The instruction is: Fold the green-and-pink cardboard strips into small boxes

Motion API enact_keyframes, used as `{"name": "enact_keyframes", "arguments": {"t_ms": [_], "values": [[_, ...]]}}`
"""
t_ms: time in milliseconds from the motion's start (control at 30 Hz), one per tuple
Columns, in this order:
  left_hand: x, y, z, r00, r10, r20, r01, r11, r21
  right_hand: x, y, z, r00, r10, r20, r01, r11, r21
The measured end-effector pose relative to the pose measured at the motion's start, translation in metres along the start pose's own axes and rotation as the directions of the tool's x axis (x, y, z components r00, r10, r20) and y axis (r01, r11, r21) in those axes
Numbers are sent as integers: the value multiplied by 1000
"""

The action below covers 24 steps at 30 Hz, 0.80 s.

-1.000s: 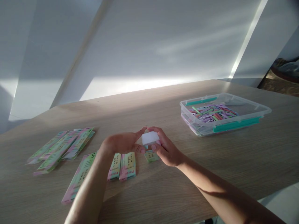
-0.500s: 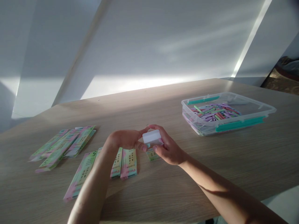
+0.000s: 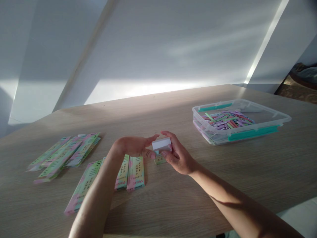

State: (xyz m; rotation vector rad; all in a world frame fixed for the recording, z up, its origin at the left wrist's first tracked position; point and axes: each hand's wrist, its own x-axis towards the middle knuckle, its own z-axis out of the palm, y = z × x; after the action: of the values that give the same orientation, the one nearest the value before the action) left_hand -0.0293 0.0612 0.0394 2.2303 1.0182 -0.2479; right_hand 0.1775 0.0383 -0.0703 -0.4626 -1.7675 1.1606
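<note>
Right hand [image 3: 179, 158] pinches white-ended carton [image 3: 161, 144] | left hand [image 3: 136, 147], its 9 o'clock: can't tell grip | 2 o'clock: bin [image 3: 266, 126] holding coloured sticks [image 3: 226, 120]

Tabletop [image 3: 158, 110], across lower frame: wood-grain surface, smooth, soft satin sheen. Cartons [image 3: 136, 173], lower left: thin printed card, smooth. Carton at centre [image 3: 161, 144]: card too, its end plain white. Container [image 3: 215, 136], right: translucent plastic, glossy; teal latches [image 3: 255, 133], opaque plastic. Sticks [image 3: 229, 121] inside: smooth, plastic-looking. Wall [image 3: 173, 43], top: smooth, faint sheen.

Your left forearm [image 3: 99, 188], cut off below, partly hides one printed box [image 3: 122, 176]; your right hand [image 3: 180, 159] obscures part of the held carton [image 3: 161, 145].
</note>
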Motion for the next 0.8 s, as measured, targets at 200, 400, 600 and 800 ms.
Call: {"name": "enact_keyframes", "arguments": {"t_ms": [200, 400, 600, 800], "values": [[-1, 10, 2, 999, 33, 11, -33, 997, 68, 5, 15, 5, 992, -36, -124, 42, 998, 45], [-2, 13, 2, 993, -118, -20, 120, 969, 217, -1, 15, 16, 995, -41, -91, 47, 997, 58], [2, 12, 2, 992, -126, -8, 124, 962, 242, -6, 17, 15, 998, -8, -56, 4, 998, -65], [4, 3, 4, 998, -71, -3, 70, 983, 170, -9, 10, 9, 999, -53, -5, 52, 988, -145]]}}
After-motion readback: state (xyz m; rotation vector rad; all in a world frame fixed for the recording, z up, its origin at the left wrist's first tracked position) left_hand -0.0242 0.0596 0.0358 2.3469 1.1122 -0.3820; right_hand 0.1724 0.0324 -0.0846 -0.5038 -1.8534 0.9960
